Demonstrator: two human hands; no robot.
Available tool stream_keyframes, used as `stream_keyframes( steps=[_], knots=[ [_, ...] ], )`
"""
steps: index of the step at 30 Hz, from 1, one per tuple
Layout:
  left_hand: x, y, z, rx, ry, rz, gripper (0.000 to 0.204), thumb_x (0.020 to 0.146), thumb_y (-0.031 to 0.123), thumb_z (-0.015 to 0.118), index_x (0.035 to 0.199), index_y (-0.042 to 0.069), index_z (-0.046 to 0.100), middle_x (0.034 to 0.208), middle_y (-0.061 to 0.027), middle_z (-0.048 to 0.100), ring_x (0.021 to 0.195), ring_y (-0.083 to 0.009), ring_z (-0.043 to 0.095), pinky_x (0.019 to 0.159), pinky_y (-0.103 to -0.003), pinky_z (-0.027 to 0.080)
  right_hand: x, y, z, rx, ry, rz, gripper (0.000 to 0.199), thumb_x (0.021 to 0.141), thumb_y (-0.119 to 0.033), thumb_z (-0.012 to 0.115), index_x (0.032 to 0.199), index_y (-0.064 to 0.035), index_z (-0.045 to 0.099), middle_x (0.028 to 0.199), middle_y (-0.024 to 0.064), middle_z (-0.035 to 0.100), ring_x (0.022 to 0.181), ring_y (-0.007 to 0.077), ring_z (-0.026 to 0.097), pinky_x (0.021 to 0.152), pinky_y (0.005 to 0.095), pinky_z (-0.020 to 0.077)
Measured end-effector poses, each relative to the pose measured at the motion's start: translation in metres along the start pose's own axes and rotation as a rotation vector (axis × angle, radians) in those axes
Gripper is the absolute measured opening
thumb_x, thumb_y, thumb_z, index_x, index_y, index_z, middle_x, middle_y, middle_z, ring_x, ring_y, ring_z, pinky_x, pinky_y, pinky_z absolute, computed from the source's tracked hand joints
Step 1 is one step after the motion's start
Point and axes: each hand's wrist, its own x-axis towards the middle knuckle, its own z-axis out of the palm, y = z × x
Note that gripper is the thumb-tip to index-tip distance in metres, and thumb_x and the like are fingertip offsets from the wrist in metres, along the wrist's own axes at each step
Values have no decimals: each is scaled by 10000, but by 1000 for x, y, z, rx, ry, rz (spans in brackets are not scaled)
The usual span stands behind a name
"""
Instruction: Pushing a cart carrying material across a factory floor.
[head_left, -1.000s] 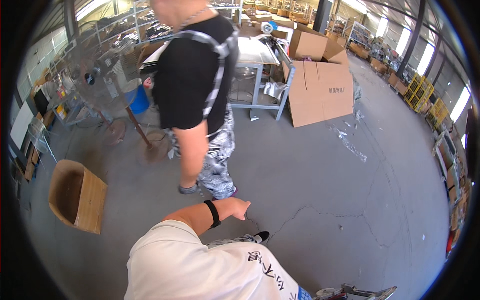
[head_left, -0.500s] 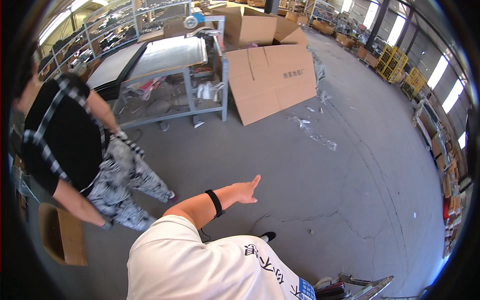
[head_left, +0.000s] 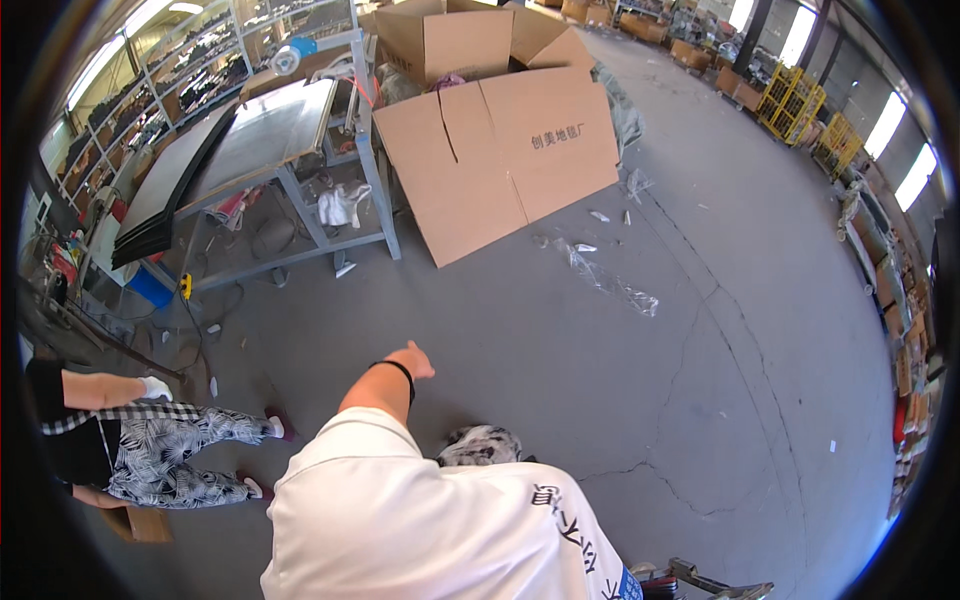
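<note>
My left arm reaches forward from a white short sleeve, a black band on the forearm. My left hand (head_left: 410, 362) is in the air above the grey floor (head_left: 560, 390); its fingers look stretched and slightly apart, and I see nothing in it. Just past my shirt a bit of black-and-white patterned cloth (head_left: 484, 445) shows. My right hand is out of sight. Ahead of my hand, out of reach, a large flattened cardboard sheet (head_left: 500, 165) leans against open cardboard boxes (head_left: 467, 45).
At left a person (head_left: 185, 450) in patterned trousers and white gloves stands near a small carton (head_left: 150, 525). Behind is a metal-framed worktable (head_left: 265, 130) bearing black sheets (head_left: 170, 180). Plastic scraps (head_left: 610, 280) lie on the floor. Yellow cage racks (head_left: 790, 105) stand far right.
My view has turned, and my left hand sits further left in the picture. The other person has moved to the left edge. Patterned cloth has appeared beyond my shirt.
</note>
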Motion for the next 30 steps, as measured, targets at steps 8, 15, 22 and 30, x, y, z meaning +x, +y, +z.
stream_keyframes(
  steps=[8,15,22,30],
  knots=[
    [128,154,-136,205,3,196,466,884,340,620,1275,86,638,1333,-159,597,1233,-392,555,1037,-524,419,145,-37,-72,-71,-108,47,246,690,-184,735,895,-48,727,904,152,706,833,315,702,730,426,562],
    [143,429,-245,331,-88,506,525,867,462,617,1215,72,670,1243,-175,647,1166,-354,605,971,-492,462,223,-42,-107,-56,-234,132,239,691,-183,733,887,-46,727,889,152,709,818,313,705,720,424,565],
    [149,761,-202,604,29,1109,575,833,456,664,1276,92,624,1255,-192,639,1176,-359,597,954,-461,476,88,-74,-62,249,-484,784,233,692,-183,731,879,-44,728,874,151,711,804,312,709,709,422,567],
    [44,1020,-85,1161,-422,1053,987,827,440,715,1532,-11,192,1511,-218,393,1421,-306,364,1137,-389,337,75,-151,-126,1005,52,2057,342,682,-106,692,1012,-22,723,941,227,713,902,336,705,767,426,519]
  ],
)
